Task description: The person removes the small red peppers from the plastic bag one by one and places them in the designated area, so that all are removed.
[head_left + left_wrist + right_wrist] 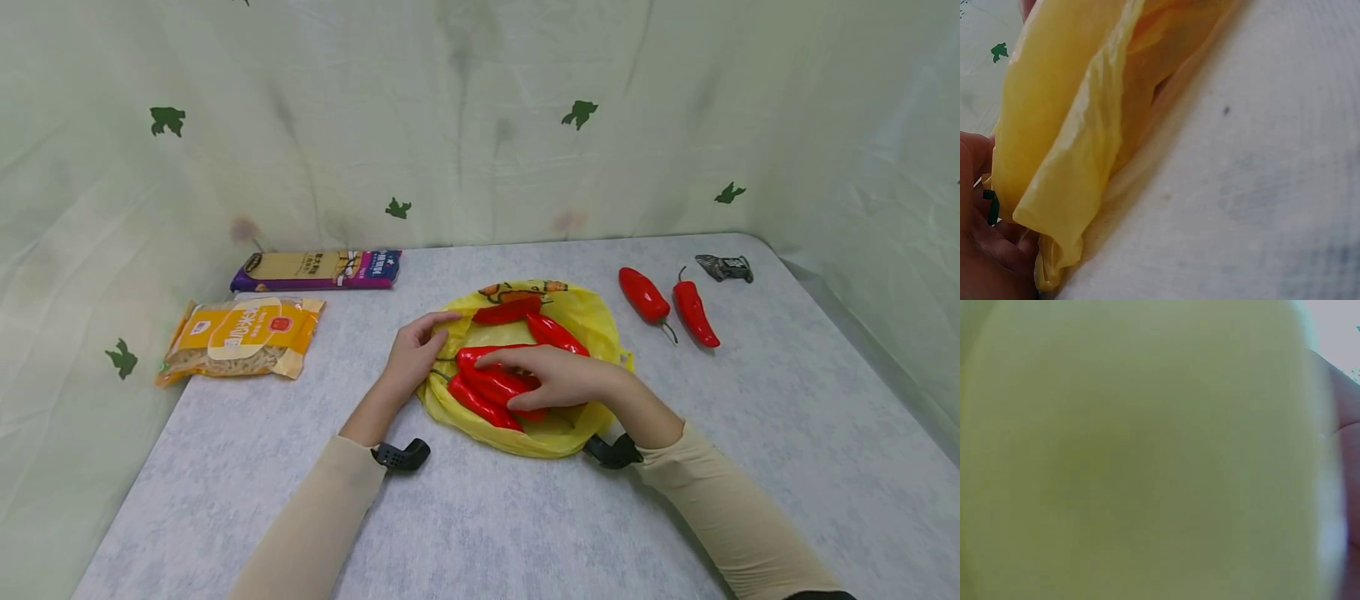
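A yellow plastic bag (517, 446) lies spread with its mouth up, holding several red peppers (558, 335). At its left rim my left hand (415, 354) holds the plastic between thumb and fingers. The left wrist view shows yellow film (1060, 131) bunched beside the fingers (997, 250). My right hand (558, 375) reaches over the near side of the bag, its thumb and forefinger spread across a red pepper (491, 383) and touching it. Yellow blur (1147, 456) fills most of the right wrist view, with part of the palm at its right edge.
Two red peppers, one wider (642, 293) and one slim (696, 315), lie right of the bag near a small black packet (726, 267). On the left are an orange-yellow food packet (243, 337) and a long purple packet (318, 270). A pale curtain surrounds the table.
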Available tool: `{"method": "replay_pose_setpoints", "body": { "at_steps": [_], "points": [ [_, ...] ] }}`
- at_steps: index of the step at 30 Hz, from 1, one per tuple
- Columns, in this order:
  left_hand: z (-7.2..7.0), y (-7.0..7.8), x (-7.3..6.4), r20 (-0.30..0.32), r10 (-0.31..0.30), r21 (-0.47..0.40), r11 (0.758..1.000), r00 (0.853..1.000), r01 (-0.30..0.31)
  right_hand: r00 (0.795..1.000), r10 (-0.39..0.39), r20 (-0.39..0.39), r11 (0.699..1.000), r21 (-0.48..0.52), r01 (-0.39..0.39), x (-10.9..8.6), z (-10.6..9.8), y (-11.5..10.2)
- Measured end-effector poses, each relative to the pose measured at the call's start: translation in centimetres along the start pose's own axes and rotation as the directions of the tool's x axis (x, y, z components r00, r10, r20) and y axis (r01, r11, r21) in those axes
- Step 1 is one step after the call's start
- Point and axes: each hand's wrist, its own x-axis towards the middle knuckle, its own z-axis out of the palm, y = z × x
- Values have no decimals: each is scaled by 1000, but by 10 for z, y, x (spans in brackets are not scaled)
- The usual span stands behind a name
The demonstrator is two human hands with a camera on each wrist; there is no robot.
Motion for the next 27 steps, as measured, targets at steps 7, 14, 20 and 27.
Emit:
{"method": "replay_pose_setpoints", "body": {
  "at_steps": [7, 14, 20, 27],
  "points": [
    [0, 0, 0, 2, 13, -8, 1000, 1000, -13, 998, -44, -41, 999, 10, 45, -4, -5, -2],
    [-1, -6, 4, 11, 9, -13, 1000, 1000, -9, 991, -71, -115, 997, 18, 73, -8, -12, -2],
    [-3, -26, 13, -4, 10, -23, 1000, 1000, -10, 985, -29, -170, 996, 79, 43, -11, -19, -2],
    [-2, -33, 16, -14, 29, -11, 1000, 999, -29, 964, -39, -263, 992, 107, 70, -19, -29, -4]
  ]
}}
